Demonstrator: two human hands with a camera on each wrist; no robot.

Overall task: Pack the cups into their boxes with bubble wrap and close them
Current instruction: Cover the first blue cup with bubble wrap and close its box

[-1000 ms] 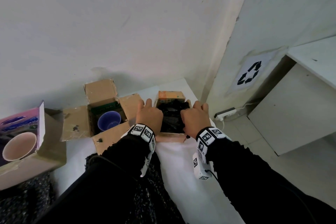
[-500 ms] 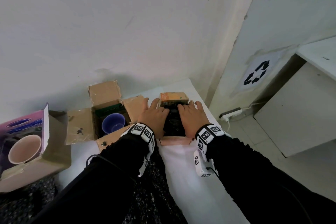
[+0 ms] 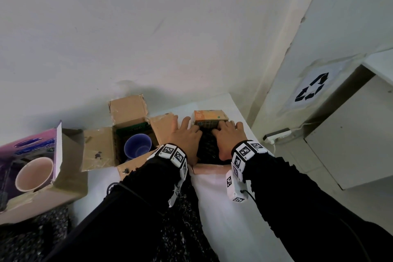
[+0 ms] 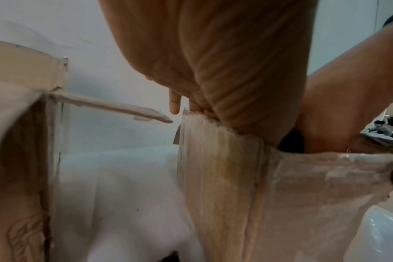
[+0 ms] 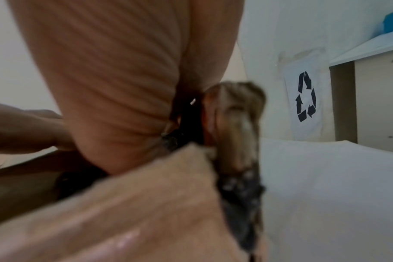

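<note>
Both hands press flat into the open orange box [image 3: 209,120] on the white table [image 3: 223,208], apparently tucking dark bubble wrap [image 3: 207,148] down before closing. The left hand [image 3: 185,136] and right hand [image 3: 228,136] lie palms-down, fingers extended and slightly spread, wrists side by side. A blue cup [image 3: 137,148] waits in the neighbouring cardboard box [image 3: 127,108].
</note>
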